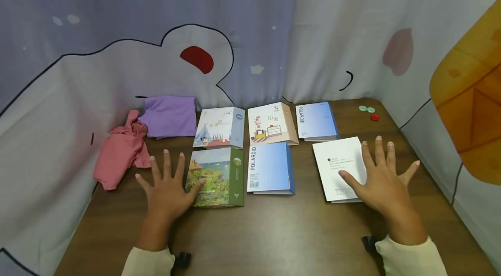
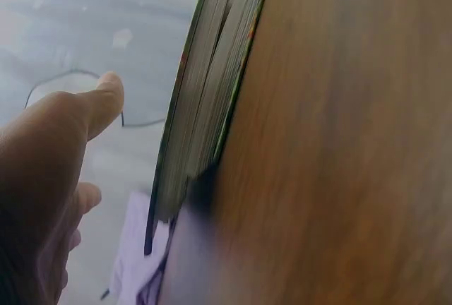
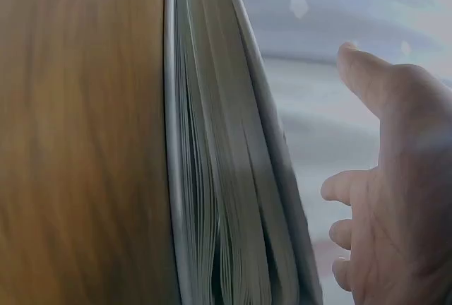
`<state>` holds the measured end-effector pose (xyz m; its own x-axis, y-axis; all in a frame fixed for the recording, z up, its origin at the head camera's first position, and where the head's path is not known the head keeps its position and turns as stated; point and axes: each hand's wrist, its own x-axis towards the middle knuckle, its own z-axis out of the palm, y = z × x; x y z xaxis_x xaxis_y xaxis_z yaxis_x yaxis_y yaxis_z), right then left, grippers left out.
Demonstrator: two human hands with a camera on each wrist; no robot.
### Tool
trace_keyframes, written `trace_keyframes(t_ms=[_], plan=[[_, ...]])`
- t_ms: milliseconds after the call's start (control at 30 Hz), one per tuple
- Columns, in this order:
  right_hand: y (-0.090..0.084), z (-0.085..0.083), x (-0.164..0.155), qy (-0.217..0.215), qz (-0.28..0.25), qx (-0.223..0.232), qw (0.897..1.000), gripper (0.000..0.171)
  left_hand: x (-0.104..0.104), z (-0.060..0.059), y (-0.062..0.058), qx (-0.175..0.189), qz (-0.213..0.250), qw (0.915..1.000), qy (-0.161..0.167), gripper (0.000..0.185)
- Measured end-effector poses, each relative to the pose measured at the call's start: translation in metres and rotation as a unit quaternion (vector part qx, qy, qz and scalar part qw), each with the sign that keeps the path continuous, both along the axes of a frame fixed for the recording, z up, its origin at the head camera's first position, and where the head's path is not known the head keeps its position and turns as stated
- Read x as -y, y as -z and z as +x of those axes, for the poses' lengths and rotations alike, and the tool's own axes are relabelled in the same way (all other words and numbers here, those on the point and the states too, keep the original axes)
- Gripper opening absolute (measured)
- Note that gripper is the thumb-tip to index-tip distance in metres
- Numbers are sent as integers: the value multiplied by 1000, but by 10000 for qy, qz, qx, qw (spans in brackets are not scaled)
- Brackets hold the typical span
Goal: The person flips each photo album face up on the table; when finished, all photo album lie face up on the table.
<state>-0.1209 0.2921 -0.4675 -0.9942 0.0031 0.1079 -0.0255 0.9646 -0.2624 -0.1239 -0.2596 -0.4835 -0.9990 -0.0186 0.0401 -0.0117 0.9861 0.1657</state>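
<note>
My left hand (image 1: 167, 193) is spread with straight fingers at the left edge of a green photo album (image 1: 213, 180), its thumb overlapping the cover in the head view. In the left wrist view the album's page edges (image 2: 201, 100) face the camera, with the thumb (image 2: 106, 100) raised apart from them. My right hand (image 1: 385, 187), fingers also spread, hovers by the right side of a white book (image 1: 340, 167) with small print. From the right wrist the book's thick pages (image 3: 226, 150) show, apart from the fingers. Neither hand holds anything.
Behind stand two illustrated albums (image 1: 217, 126) (image 1: 270, 124) and a blue Polaroid album (image 1: 316, 119); another blue one (image 1: 268, 167) lies centre. Purple cloth (image 1: 170, 115) and pink cloth (image 1: 123, 150) lie left. Green buttons (image 1: 363, 108) and a red button (image 1: 374, 117) sit back right. Curtains (image 1: 258, 28) enclose the table.
</note>
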Motion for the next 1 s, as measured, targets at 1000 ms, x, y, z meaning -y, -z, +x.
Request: trace_keyframes(t_ms=[1000], plan=[[9, -19, 120, -2297, -696, 247, 9705, 101, -65, -3, 5, -235, 681, 9736, 2168, 115]])
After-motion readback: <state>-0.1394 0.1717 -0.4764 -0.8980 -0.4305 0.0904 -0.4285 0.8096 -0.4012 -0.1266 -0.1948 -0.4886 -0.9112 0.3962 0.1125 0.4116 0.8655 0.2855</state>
